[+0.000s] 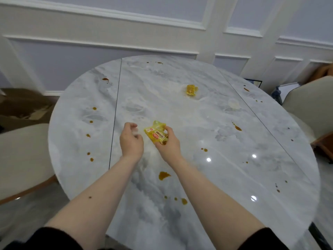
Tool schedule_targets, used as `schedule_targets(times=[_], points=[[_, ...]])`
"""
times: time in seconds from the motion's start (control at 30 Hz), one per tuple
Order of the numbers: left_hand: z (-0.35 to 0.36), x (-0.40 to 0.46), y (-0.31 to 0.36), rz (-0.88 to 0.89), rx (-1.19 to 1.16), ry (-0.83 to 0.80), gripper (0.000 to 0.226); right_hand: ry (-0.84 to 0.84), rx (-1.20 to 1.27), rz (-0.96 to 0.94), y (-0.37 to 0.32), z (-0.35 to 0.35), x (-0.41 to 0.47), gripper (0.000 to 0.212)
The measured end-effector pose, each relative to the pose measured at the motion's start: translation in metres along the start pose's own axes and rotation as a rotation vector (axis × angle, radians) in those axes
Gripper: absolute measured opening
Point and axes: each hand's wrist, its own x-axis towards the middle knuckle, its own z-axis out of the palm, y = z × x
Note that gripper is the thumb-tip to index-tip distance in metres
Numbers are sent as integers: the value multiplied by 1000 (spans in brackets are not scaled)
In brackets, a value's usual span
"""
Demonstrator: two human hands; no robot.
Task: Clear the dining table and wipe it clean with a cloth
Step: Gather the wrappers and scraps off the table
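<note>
stage: clearing, early | right grip (pixel 168 141) holds yellow wrapper (pixel 155 132) | left grip (pixel 131 139) loosely curled, empty | second wrapper (pixel 191 90) and brown stains (pixel 163 175) remain on counter (pixel 234 177) | no cloth visible

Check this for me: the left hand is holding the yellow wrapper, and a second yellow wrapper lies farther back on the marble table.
Wrong hand. In the head view the right hand grips the yellow wrapper; the left hand is beside it, fingers loosely curled, holding nothing. The second yellow wrapper does lie farther back on the marble table.
</note>
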Motion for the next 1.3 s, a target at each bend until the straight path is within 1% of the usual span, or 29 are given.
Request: schedule_targets(times=[0.07, 0.27, 0.4, 0.5, 0.57, 0.63, 0.73, 0.83, 1.03, 1.17, 1.3], points=[[-25, -27, -3, 9, -1, 38, 29, 2, 4, -32, -5, 6, -34, 52], [-96, -96, -23, -99, -26, 78, 26, -37, -12, -56, -17, 37, -120, 52], [-138, -134, -45, -135, -11, 104, 22, -86, -26, -58, -16, 65, -170, 50], [-170, -161, -73, -155, -17, 153, 19, -120, -22, -52, -11, 94, -211, 48], [-189, -180, -95, -120, -7, 191, 16, -134, -33, -52, -5, 109, -237, 48], [-211, -201, -127, -128, 14, 180, 15, -134, -33, -48, 4, 130, -267, 49], [-229, -230, -189, -216, 66, 103, 15, -141, -36, 4, 28, 161, -306, 49], [-236, -258, -248, -363, 103, 17, 16, -176, -32, 111, 64, 193, -336, 49], [-230, -306, -323, -502, 93, -80, 24, -211, -81, 314, 151, 246, -367, 50], [-216, -329, -376, -553, 88, -141, 28, -267, -149, 367, 205, 274, -375, 48], [-191, -343, -437, -624, 37, -170, 28, -311, -210, 351, 264, 312, -376, 47]])
